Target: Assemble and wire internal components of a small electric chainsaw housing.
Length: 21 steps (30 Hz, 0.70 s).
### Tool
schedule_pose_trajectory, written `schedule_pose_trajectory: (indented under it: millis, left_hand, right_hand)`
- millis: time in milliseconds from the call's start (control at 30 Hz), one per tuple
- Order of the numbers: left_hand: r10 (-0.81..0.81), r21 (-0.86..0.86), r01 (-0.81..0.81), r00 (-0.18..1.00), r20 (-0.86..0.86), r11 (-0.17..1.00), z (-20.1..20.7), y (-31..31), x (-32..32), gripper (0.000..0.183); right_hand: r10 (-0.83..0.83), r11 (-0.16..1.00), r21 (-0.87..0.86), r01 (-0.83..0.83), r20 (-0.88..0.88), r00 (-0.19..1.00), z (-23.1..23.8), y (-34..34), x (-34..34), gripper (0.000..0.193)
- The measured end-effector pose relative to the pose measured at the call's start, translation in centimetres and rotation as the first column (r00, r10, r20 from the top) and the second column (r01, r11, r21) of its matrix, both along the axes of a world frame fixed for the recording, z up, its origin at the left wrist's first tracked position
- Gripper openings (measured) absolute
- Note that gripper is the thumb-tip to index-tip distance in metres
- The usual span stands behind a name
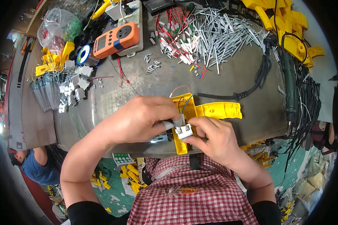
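Between the thumb and fingers of my right hand (pixel 214 137) is a small white switch block (pixel 184 132) with metal terminals facing up. My left hand (pixel 146 118) is closed in a pinch right beside the block's upper left. A grey wrap covers one of its fingertips, and what it grips is hidden. Under both hands lies a yellow plastic housing half (pixel 223 110), partly covered by them. A black power cord (pixel 221 96) runs into the housing, where a blue wire (pixel 187 102) loops toward the block. A metal part (pixel 160 138) sits below my left hand.
Long screws (pixel 225 33) and red wire leads (pixel 174 22) are heaped at the back. An orange meter (pixel 116 39) stands back left, near grey and white parts (pixel 77 82). An electric screwdriver (pixel 289 86) hangs at right by black cords. Another person (pixel 41 167) is at far left.
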State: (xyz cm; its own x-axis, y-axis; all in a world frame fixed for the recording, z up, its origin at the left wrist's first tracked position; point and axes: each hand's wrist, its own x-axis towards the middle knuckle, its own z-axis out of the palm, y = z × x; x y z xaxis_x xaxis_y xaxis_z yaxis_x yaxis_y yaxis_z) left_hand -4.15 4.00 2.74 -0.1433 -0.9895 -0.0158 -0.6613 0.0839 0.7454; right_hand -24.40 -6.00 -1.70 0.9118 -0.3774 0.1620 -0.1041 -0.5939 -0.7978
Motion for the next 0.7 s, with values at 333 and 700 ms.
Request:
schedule_pose_trajectory:
  millis: [333,700]
  left_hand:
    - [0.109,0.081,-0.101,0.989,-0.096,0.992,-0.5,0.7,-0.6,0.019]
    - [0.540,0.470,-0.357,0.769,-0.342,0.807,-0.6,-0.6,-1.9,0.017]
  right_hand:
    - [0.005,0.999,0.035,-0.006,0.030,1.000,-0.1,-0.1,0.0,0.031]
    - [-0.030,0.999,0.029,0.028,0.042,0.999,-0.6,0.2,-0.3,0.030]
